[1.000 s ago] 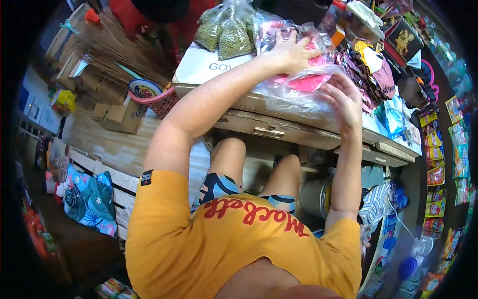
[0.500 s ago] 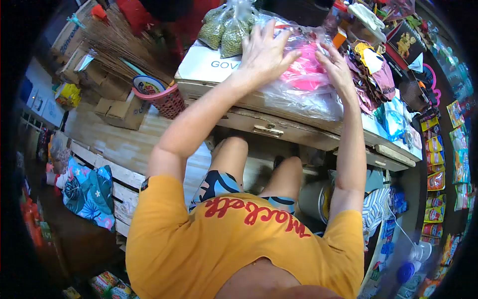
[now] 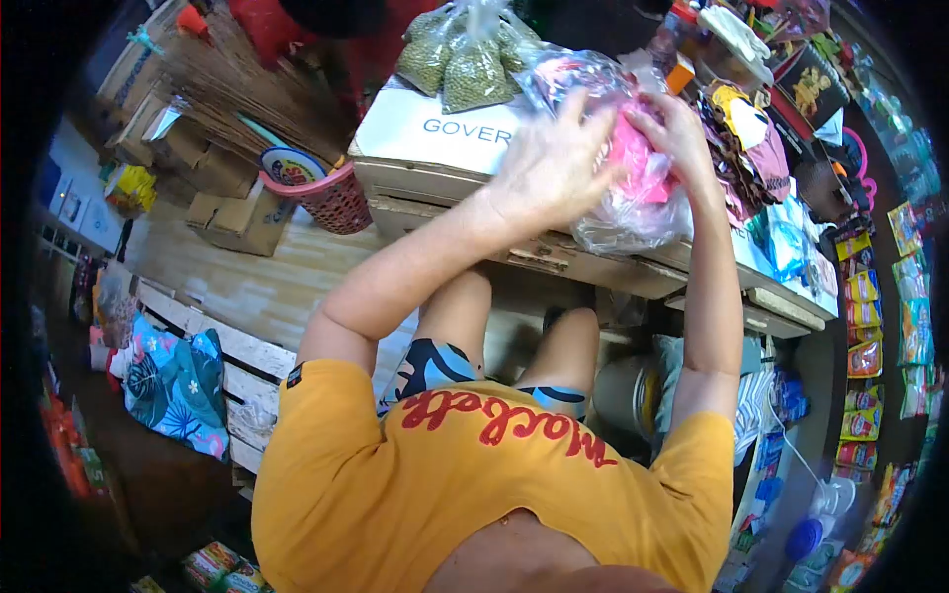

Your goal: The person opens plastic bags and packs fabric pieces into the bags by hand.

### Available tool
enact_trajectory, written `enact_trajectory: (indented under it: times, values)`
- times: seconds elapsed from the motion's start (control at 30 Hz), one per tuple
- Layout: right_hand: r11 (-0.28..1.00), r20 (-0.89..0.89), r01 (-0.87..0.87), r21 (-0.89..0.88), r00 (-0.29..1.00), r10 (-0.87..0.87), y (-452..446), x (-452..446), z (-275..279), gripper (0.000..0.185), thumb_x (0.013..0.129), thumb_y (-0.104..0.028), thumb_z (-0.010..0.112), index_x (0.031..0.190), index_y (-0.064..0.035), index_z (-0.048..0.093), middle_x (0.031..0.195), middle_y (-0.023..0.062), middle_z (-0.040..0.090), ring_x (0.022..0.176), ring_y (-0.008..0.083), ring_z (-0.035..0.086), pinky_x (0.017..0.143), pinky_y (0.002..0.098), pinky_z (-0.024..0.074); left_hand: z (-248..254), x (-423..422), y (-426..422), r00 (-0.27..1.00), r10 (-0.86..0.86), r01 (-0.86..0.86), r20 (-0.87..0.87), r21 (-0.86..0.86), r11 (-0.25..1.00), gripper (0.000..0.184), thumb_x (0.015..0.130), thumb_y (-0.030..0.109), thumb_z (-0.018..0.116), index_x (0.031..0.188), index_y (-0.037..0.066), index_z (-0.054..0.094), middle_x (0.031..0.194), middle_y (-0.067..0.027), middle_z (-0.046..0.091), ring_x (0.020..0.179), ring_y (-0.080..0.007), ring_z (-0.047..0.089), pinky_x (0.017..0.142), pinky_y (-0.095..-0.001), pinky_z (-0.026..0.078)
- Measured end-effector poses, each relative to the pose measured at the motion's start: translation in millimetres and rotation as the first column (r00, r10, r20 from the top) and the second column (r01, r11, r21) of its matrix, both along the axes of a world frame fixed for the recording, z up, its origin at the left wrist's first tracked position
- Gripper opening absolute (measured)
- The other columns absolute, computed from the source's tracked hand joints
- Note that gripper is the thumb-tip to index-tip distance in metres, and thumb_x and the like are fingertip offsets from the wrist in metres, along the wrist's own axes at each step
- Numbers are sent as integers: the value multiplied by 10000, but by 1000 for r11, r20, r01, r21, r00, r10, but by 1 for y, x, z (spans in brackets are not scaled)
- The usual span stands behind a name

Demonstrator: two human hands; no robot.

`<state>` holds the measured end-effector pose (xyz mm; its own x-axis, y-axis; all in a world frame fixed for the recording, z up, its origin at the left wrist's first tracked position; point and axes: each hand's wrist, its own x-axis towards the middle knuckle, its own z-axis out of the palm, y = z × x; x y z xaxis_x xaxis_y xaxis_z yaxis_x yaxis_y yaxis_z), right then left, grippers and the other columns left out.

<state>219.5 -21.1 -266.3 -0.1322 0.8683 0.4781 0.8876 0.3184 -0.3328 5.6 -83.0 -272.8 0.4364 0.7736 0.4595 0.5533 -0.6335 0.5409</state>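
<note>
A bundle of pink plastic bags (image 3: pixel 638 163) in clear plastic is bunched up at the front edge of the white-topped desk (image 3: pixel 425 138). My right hand (image 3: pixel 682 143) has its fingers curled over the bundle's right side. On the other side is my left hand (image 3: pixel 554 168), smeared by motion, its fingers at the pink plastic; whether they grip it I cannot tell. Clear plastic (image 3: pixel 618 232) hangs over the desk's front below my hands. Left of the bundle, clear bags of green beans (image 3: pixel 474 74) sit on the desktop.
Folded patterned cloth (image 3: pixel 751 148) and a blue plastic packet (image 3: pixel 786 247) lie along the desk's right part. A pink basket (image 3: pixel 331 203) stands on the floor at its left, near a cardboard box (image 3: pixel 237 217). Hanging sachets (image 3: pixel 863 316) line the right side.
The pink bundle, spread flat on the desk before, is now bunched up and nearer the front edge. My left hand has moved right and toward me; my right hand has curled onto the plastic.
</note>
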Motion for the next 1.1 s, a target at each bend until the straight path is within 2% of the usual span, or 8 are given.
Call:
enact_trajectory:
  times: [0.1, 0.2, 0.3, 0.4, 0.47, 0.67, 0.87, 1.1]
  values:
    - [886, 227, 63, 460, 956, -186, 5, -9, 2, 276, 777, -217, 626, 1010, -69, 623, 1049, 183, 573, 963, 335, 553, 818, 406, 456, 16, 9, 22, 956, 289, -229, -52, 484, 845, 467, 741, 380, 626, 1079, 63, 573, 1141, -149, 512, 1060, -324, 496, 905, -444, 383]
    - [843, 222, -241, 481, 964, 148, 24, -7, 0, 298, 788, -192, 604, 1059, -69, 601, 1076, 155, 580, 1002, 335, 544, 847, 385, 449, 18, 33, 48, 941, 332, -215, -62, 649, 730, 548, 728, 452, 601, 1087, 39, 569, 1140, -157, 510, 1081, -345, 474, 941, -478, 346]
    - [894, -133, -448, 2, 886, 444, 43, 7, -32, 355, 840, -258, 529, 1128, -53, 563, 1148, 181, 554, 1052, 327, 533, 871, 380, 437, 2, 49, 84, 893, 272, -159, -357, 316, 935, 789, 752, 668, 448, 1234, 44, 476, 1342, -196, 381, 1259, -378, 319, 1011, -574, 219]
    - [953, 398, -300, -37, 871, 290, 51, 23, -29, 442, 822, -257, 552, 1183, -3, 526, 1241, 184, 511, 1127, 312, 503, 956, 355, 392, -19, 52, 106, 900, 148, -122, -410, 89, 989, 921, 727, 768, 369, 1340, 80, 369, 1402, -178, 311, 1287, -397, 275, 1017, -597, 185]
    - [991, -138, -133, 26, 981, 136, 27, 7, -21, 281, 829, -196, 536, 1029, -12, 610, 1001, 207, 604, 979, 325, 573, 836, 379, 448, -15, 51, 95, 896, 179, -163, -407, 72, 984, 919, 730, 763, 372, 1353, 88, 345, 1412, -182, 291, 1294, -392, 268, 1022, -598, 177]
    - [690, -92, 130, 712, 991, -93, -61, 51, 2, 77, 726, -61, 616, 797, -31, 623, 773, 124, 606, 717, 282, 596, 646, 371, 464, 1, 56, 39, 933, 72, 32, -352, 280, 959, 761, 801, 642, 416, 1326, 92, 401, 1400, -201, 304, 1300, -397, 255, 1044, -549, 180]
    - [765, -92, 622, 170, 783, -616, -137, 173, -9, 88, 719, -78, 630, 763, -9, 662, 717, 159, 641, 686, 258, 635, 636, 352, 479, -13, 66, 24, 907, -40, 184, -420, 307, 934, 525, 807, 333, 561, 1274, 113, 464, 1355, -177, 386, 1251, -418, 328, 1018, -553, 248]
    - [853, -5, 514, 84, 857, -516, -138, 204, -31, 147, 743, -75, 622, 848, 22, 655, 772, 162, 654, 711, 254, 634, 671, 329, 477, -16, 69, 24, 907, -36, 186, -419, 323, 928, 528, 747, 95, 565, 1265, 147, 472, 1330, -118, 428, 1238, -410, 350, 982, -622, 257]
